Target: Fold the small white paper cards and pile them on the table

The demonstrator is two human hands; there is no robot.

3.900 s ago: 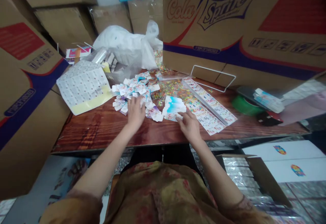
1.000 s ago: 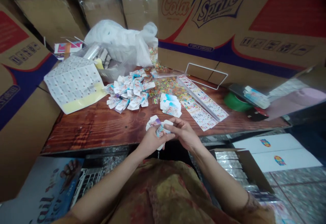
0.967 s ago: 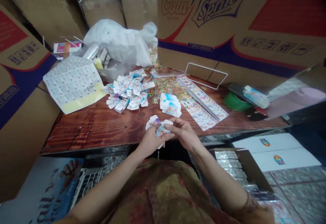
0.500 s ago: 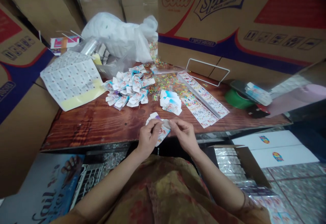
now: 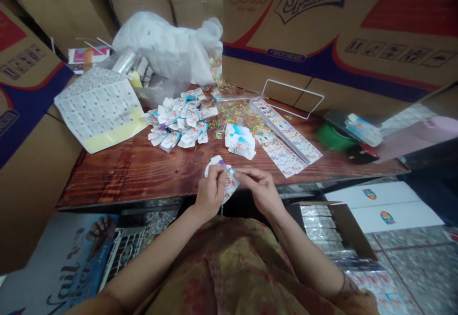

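Between my two hands is a small printed carton (image 5: 231,188), white with blue and a hand picture, tilted over the table's front edge. My left hand (image 5: 211,188) pinches it from the left. With thumb and fingers pressed together, my right hand (image 5: 261,188) grips the carton's upper edge, where a flap shows. Another white carton piece (image 5: 213,160) with a purple patch sticks out above my left fingers; whether it is part of the same carton I cannot tell. Just beyond lies a stack of flat cartons (image 5: 239,141). A heap of small cartons (image 5: 182,119) spreads to its left.
Tiny colourful pieces (image 5: 232,114) are scattered at the back of the wooden table (image 5: 150,176). Sticker strips (image 5: 286,148) lie to the right, near a green tape roll (image 5: 334,136). Big cardboard boxes (image 5: 322,43) wall the back. An open box (image 5: 354,224) of wrapped packs stands below right.
My right fingers have shifted slightly down and left along the carton's upper edge. The flap there, raised and pale before, now shows a blue edge. The view has tilted a little.
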